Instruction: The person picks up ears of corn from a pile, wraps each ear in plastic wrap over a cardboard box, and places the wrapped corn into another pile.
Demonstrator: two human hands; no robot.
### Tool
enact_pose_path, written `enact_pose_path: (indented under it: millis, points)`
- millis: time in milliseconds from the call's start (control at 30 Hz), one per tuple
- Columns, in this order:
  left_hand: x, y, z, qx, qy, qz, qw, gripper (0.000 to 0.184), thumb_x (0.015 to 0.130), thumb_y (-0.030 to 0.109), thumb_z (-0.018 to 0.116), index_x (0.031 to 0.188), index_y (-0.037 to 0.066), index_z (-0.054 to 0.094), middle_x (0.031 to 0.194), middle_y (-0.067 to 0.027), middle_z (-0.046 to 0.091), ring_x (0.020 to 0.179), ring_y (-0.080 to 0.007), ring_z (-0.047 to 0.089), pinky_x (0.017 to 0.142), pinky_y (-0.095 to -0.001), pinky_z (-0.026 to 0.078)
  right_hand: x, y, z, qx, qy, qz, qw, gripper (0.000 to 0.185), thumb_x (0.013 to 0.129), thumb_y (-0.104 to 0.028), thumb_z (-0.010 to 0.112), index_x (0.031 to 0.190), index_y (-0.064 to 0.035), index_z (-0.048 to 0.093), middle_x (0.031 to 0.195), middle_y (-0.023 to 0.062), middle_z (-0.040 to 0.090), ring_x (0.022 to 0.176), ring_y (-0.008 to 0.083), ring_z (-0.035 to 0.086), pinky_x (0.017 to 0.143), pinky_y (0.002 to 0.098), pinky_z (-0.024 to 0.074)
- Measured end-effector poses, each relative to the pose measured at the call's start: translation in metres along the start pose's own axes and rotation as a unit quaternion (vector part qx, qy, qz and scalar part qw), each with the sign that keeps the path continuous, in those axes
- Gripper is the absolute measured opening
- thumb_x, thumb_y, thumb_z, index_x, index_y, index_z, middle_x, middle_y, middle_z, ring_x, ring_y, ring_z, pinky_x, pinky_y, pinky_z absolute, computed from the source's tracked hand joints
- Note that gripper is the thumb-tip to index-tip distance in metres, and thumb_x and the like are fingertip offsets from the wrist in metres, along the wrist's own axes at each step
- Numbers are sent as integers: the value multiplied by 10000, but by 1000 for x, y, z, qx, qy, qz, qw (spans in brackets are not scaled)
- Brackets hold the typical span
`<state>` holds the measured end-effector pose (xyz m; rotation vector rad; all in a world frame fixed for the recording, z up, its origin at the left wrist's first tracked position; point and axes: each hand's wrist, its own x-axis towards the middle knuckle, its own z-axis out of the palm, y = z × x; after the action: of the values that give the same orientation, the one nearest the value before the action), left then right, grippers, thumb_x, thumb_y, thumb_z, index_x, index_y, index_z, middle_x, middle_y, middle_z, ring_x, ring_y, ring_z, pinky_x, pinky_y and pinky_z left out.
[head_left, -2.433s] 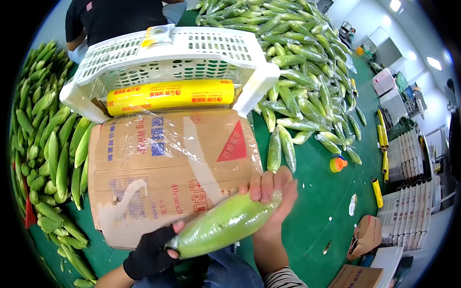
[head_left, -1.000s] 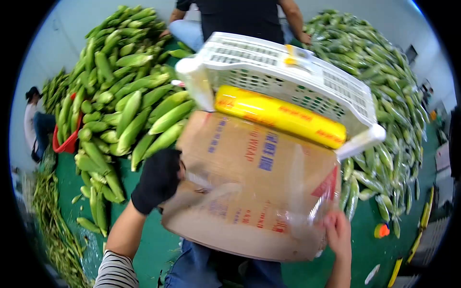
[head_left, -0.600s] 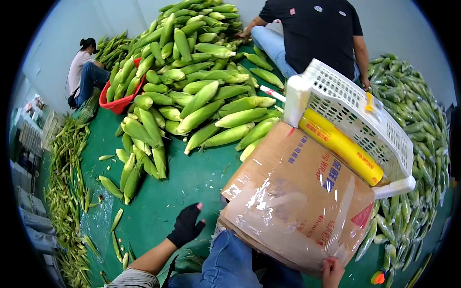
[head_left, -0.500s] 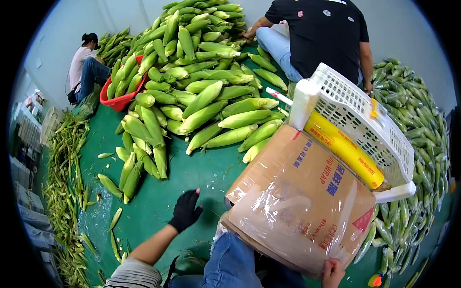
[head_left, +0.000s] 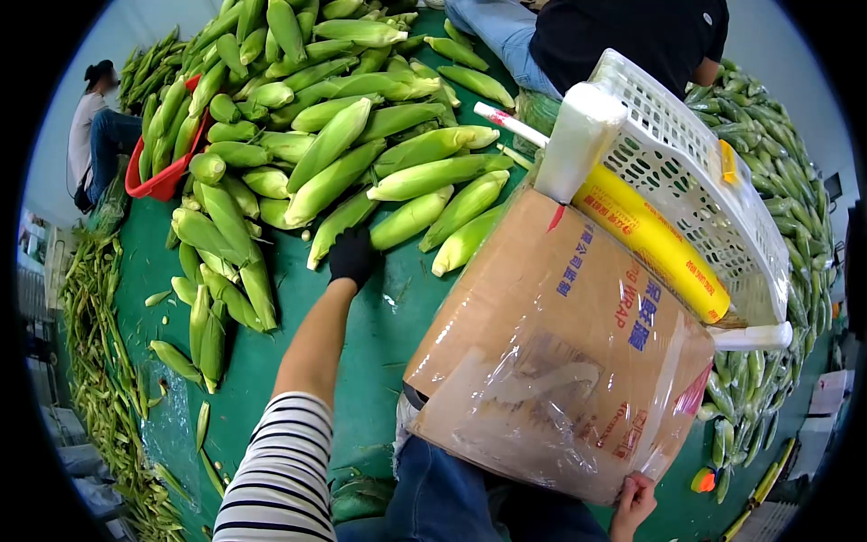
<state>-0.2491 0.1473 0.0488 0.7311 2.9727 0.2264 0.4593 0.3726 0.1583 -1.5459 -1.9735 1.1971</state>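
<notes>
My left hand (head_left: pixel 350 256), in a black glove, reaches forward to the near edge of a big pile of green corn ears (head_left: pixel 330 185). It touches the end of an ear of corn (head_left: pixel 411 219) and overlaps another beside it; its fingers are mostly hidden behind the back of the hand. My bare right hand (head_left: pixel 634 502) has its fingers curled at the lower right edge of a cardboard box (head_left: pixel 542 361) wrapped in clear film, which rests on my lap. Against the box's far side lie a yellow film roll (head_left: pixel 650 244) and a white perforated basket (head_left: pixel 695 172).
A red basket (head_left: pixel 163 185) of corn stands at the left, near a seated person (head_left: pixel 95 135). Another person in black (head_left: pixel 614 45) sits ahead. Wrapped corn (head_left: pixel 786 199) is heaped at the right; husks and stalks (head_left: pixel 95 343) line the left. An orange-yellow object (head_left: pixel 703 480) lies lower right.
My left hand has stretched forward from above the green floor to the corn pile. The view has shifted to the right and lower. My right hand stays at the box's edge.
</notes>
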Motion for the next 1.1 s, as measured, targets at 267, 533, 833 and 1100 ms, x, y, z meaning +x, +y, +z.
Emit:
enact_pose_path:
  millis: [267,533,833,1100]
  points:
    - [-131,-31,-15,-566,-204,-135,788,506,940,550,479,1046,57,514,745,-65,554,508,-128,498,441,-283,406,-10,-91,42,-56,80,-155,983,116,913,-116,630,893,-4,611,592,-7,538,507,44,467,472,203,374]
    - [-242,18,-197,-571,-160,22,805,623,886,510,607,1253,29,461,866,-48,587,656,-110,538,552,-253,430,-5,-70,46,-160,110,-230,954,92,899,-109,629,895,-17,635,661,53,608,555,102,550,527,256,452]
    - [-186,210,-222,-268,-208,554,760,586,876,328,652,1399,158,450,1020,-162,618,886,-355,632,748,-408,524,-40,-152,28,-114,-10,-147,982,98,886,-47,582,982,-30,581,839,107,584,753,205,586,681,316,488]
    - [-162,237,-214,-204,-379,502,751,577,949,411,522,1437,133,391,1255,-197,574,1039,-371,615,887,-393,500,23,-205,18,16,-40,-328,944,461,817,-101,674,1214,-17,456,1140,134,549,1046,307,548,896,438,461]
